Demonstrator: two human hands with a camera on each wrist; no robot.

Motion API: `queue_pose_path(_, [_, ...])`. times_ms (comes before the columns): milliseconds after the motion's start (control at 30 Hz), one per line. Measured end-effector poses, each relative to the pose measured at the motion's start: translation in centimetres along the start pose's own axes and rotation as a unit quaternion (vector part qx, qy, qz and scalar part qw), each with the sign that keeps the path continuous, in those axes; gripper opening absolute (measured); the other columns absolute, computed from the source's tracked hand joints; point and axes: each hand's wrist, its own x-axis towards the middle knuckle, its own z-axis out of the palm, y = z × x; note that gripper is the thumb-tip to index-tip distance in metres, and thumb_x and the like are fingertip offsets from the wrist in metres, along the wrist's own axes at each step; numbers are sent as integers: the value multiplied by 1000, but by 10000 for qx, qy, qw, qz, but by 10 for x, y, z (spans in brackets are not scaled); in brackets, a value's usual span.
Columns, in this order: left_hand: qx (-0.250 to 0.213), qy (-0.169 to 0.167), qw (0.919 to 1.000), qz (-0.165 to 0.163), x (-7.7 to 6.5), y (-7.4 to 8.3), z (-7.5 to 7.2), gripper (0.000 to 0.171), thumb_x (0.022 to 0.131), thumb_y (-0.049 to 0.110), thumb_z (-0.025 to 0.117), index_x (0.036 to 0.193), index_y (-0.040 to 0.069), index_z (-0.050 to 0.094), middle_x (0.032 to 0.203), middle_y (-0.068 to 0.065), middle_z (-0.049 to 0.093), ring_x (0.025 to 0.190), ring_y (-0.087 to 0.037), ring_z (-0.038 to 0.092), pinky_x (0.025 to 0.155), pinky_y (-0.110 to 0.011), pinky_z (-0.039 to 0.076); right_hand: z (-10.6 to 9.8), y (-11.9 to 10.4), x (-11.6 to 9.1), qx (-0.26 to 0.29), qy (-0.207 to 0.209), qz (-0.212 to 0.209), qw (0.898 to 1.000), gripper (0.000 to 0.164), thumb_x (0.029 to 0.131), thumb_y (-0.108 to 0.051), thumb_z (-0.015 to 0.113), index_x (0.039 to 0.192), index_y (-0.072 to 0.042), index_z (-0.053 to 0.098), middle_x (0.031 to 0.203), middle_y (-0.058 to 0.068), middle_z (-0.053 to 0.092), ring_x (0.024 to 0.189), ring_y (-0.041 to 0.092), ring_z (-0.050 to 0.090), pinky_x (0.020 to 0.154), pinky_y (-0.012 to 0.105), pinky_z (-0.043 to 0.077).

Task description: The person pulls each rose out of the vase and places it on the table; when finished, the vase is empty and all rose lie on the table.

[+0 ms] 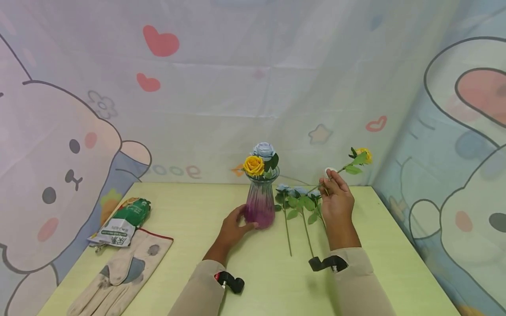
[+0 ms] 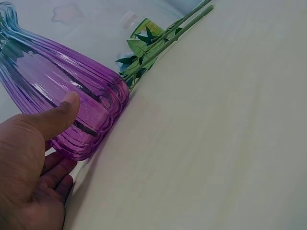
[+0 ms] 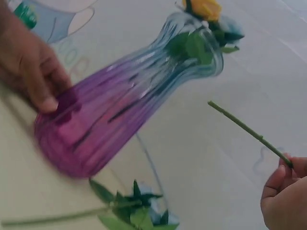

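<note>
Right-hand grip: our right hand (image 1: 337, 199) pinches a thin green stem (image 3: 249, 130) between thumb and fingertips, closed down with no slack that we can see.
Held flower: the yellow flower (image 1: 363, 155) is above the right part of the table, head to the far right, bare stem end pointing left towards the vase and apart from it.
Flower's handling: we judge it light and probably artificial, with a stiffish stem that may swivel in a loose pinch; the bare lower stem is the best hold, sparing petals and leaves.
Left-hand grip: our left hand (image 1: 233, 226) holds the vase low on its left and near side, thumb against the wall, fingers only part curled.
Vase: the ribbed purple-to-blue vase (image 1: 261, 206) stands upright near the table's far middle.
Vase's handling: it looks like glass, so we treat it as fairly heavy, rigid, smooth and breakable; the ribs may help, and low on the body steadies it best.
In its mouth: a yellow rose (image 1: 253, 166) and a blue rose (image 1: 264, 151).
Right of the vase: blue flowers (image 1: 299, 191) lie with stems pointing near.
Far left: a green-and-white packet (image 1: 126, 224) touching a pale glove (image 1: 122, 272).
Under everything: the yellow-green table (image 1: 189, 206).
</note>
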Motion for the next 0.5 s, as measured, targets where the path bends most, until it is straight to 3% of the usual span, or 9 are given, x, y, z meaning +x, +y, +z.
queue_pose_path(133, [-34, 19, 10000, -14, -1, 1, -1, 86, 93, 30, 89, 164, 4, 46, 166, -18, 54, 158, -38, 49, 133, -54, 39, -16, -6, 2, -732, -160, 459, 9961, 39, 106, 4, 65, 142, -9, 68, 143, 0, 69, 98, 14, 76, 82, 21, 59])
queue_pose_path(233, [-14, 24, 10000, 26, -1, 1, -1, 86, 94, 30, 89, 164, 4, 46, 166, -19, 54, 158, -39, 48, 133, -55, 39, -31, -12, 2, -1454, -487, 643, 9861, 35, 106, 2, 66, 136, -15, 73, 136, -5, 74, 101, 12, 77, 86, 21, 60])
queue_pose_path(367, [-24, 25, 10000, 35, -1, 1, 0, 86, 94, 30, 89, 164, 3, 46, 166, -19, 54, 158, -39, 48, 133, -55, 39, -55, -23, 2, -2265, -1135, 756, 9644, 40, 107, -2, 68, 146, -10, 68, 129, -12, 79, 102, 9, 77, 90, 21, 61])
queue_pose_path(500, [-50, -2, 10000, -5, -1, 1, 0, 86, 94, 29, 89, 164, 3, 46, 166, -19, 54, 159, -38, 48, 133, -54, 38, -82, -32, 4, -3093, -1628, 789, 9336, 40, 108, -6, 67, 148, -9, 67, 125, -15, 79, 102, 7, 79, 90, 21, 63])
